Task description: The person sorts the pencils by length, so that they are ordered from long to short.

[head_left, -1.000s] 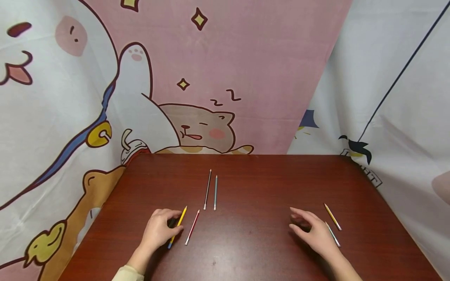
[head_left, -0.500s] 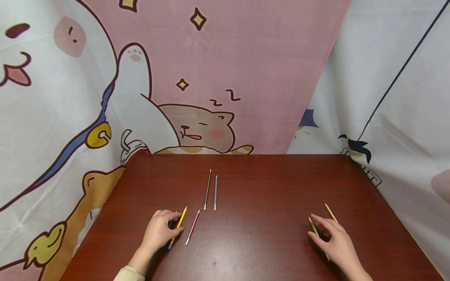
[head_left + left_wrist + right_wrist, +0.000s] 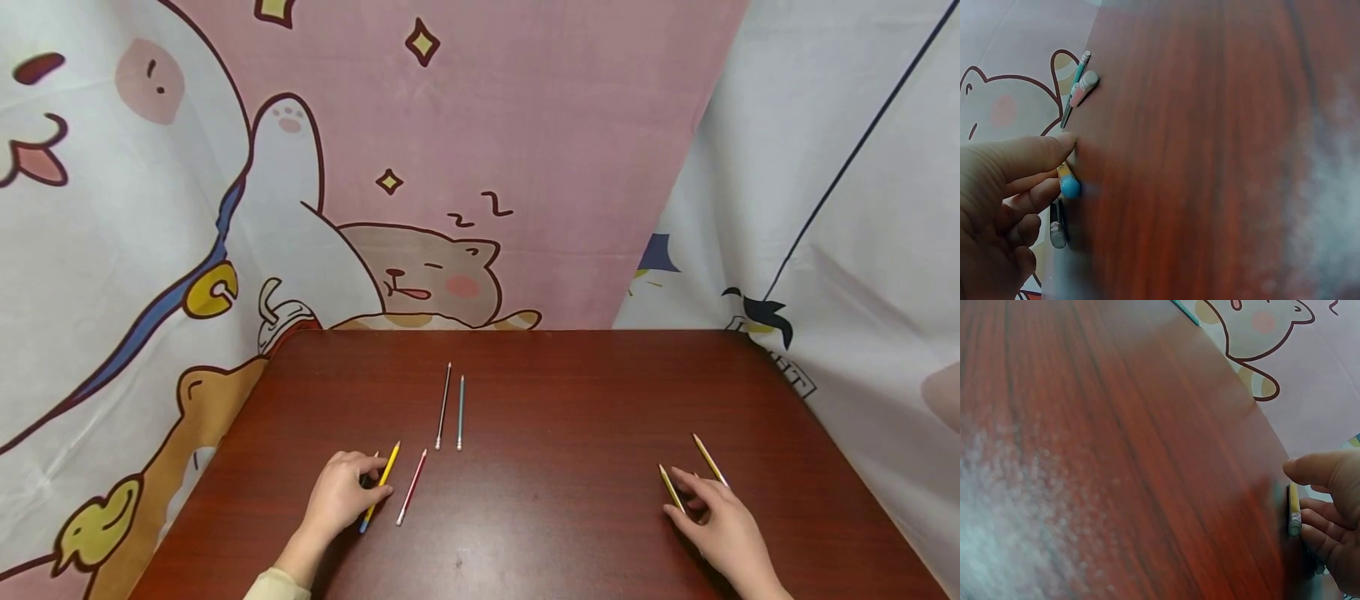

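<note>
The red pencil (image 3: 412, 487) lies on the brown tabletop (image 3: 555, 400), its white end toward the person. Just left of it is a yellow pencil (image 3: 384, 477) with a blue end (image 3: 1070, 186), slanting much the same way. The left hand (image 3: 339, 496) is over that yellow pencil, on the side away from the red pencil, thumb and forefinger tips set a little apart along it. Whether this grip actually pinches the pencil, I cannot tell. A dark pencil (image 3: 1057, 232) lies below the left hand's curled fingers, mostly hidden in the head view — it is farther left of the red pencil than the yellow one.

Beyond the red pencil and slightly to its right, a black pencil (image 3: 443, 407) and a teal pencil (image 3: 461, 412) lie side by side, apart from each other.

Well to the right of the red pencil is the right hand (image 3: 723, 521), its grip apart: thumb and forefinger stand with a gap between the tips, other fingers loosely bent. A second yellow pencil (image 3: 671, 486) runs under that gap — its far half clear of the hand. A third yellow pencil (image 3: 710, 459) lies farther right from the red pencil, just beyond the right hand's knuckles.

A printed cartoon cloth (image 3: 570, 167) hangs behind everything, well beyond the red pencil.
</note>
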A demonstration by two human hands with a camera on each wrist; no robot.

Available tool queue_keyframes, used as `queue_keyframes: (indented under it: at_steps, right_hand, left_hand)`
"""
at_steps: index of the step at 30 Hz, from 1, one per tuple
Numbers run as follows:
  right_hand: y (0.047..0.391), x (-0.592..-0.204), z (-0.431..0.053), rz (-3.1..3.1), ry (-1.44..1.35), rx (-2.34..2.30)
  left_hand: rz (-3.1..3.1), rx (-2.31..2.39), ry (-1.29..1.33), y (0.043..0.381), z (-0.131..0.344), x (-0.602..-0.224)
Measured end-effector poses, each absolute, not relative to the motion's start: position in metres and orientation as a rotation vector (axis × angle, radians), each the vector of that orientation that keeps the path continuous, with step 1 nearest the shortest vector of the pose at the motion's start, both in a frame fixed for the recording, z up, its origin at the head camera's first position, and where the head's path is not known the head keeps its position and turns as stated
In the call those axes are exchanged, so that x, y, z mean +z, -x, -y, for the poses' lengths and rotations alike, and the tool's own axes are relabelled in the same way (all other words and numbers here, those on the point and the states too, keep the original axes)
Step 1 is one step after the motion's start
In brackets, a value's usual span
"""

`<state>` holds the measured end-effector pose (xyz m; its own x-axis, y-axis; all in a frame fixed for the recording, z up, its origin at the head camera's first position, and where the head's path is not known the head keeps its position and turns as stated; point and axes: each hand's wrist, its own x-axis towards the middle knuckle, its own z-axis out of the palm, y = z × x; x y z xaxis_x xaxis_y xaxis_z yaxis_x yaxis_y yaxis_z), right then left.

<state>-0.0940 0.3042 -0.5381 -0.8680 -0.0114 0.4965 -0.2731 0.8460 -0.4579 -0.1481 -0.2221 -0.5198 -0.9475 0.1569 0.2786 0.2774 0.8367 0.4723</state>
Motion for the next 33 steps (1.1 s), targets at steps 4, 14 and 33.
queue_keyframes:
  at_steps: [4,14,33]
  right_hand:
    - [0.093,-0.5395,-0.3035,2.517,-0.221,0.718]
    - [0.0933,-0.5437,-0.3019,2.536,-0.186,0.672]
    - [0.0958,-0.5436,-0.2986,2.512,-0.153,0.66]
  left_hand:
    - [2.799,-0.782,0.339,0.1493,0.2216,-0.5192]
    - [2.789,-0.801,0.361,0.1516,0.22,-0.519]
    - [2.804,-0.739,0.321,0.1533,0.2164,-0.5196]
